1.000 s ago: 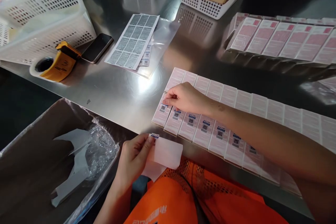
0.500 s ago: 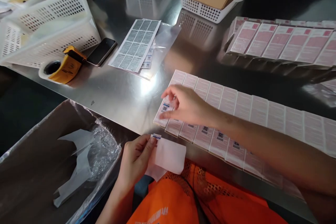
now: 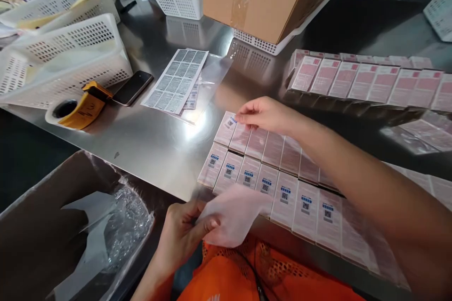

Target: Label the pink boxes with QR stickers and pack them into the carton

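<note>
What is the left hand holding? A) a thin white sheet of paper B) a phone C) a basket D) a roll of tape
A: the left hand pinches a thin, see-through white sheet near the table's front edge, while the phone and tape dispenser lie untouched farther back.

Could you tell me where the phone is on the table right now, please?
In the head view, the phone lies on the steel table's far left, between the yellow tape dispenser and the printed label sheet, beside a white basket.

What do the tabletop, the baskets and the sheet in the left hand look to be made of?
Tabletop: brushed steel, by its glare and reflections. Baskets: white perforated plastic, apparently. Sheet in the left hand: translucent glossy paper, probably label backing.
</note>
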A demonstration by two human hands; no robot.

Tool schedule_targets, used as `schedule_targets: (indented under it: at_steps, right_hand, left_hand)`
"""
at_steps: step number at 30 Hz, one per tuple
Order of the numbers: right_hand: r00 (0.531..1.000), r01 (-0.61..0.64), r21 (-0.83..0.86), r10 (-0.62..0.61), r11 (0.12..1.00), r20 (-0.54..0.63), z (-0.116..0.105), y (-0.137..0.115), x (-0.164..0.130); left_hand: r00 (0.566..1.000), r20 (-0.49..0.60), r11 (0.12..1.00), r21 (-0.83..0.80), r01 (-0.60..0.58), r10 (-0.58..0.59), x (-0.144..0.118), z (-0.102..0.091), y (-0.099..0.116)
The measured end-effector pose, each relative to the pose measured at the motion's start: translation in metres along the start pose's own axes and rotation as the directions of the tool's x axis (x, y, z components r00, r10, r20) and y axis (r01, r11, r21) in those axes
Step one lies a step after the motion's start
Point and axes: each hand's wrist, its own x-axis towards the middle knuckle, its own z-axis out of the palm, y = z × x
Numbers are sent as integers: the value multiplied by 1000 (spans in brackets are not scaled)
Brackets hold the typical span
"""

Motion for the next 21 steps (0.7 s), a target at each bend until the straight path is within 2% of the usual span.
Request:
schedule_targets:
  at_steps: [3, 6, 13, 21]
  right_hand:
    - [999, -49, -80, 50, 996, 19, -13, 6, 27]
    - [994, -55, -190, 71, 980, 79, -8, 9, 41]
    - [997, -32, -348, 55, 937, 56, -1, 5, 40]
    - [999, -3, -381, 22, 924, 45, 2, 7, 40]
  left_hand:
    - [999, 17, 998, 28, 50, -50, -1, 4, -3]
    - [994, 18, 994, -4, 107, -107, -4, 6, -7]
    - [991, 5, 991, -7, 137, -137, -5, 7, -12]
    - [988, -6, 987, 20, 158, -158, -2, 7, -9]
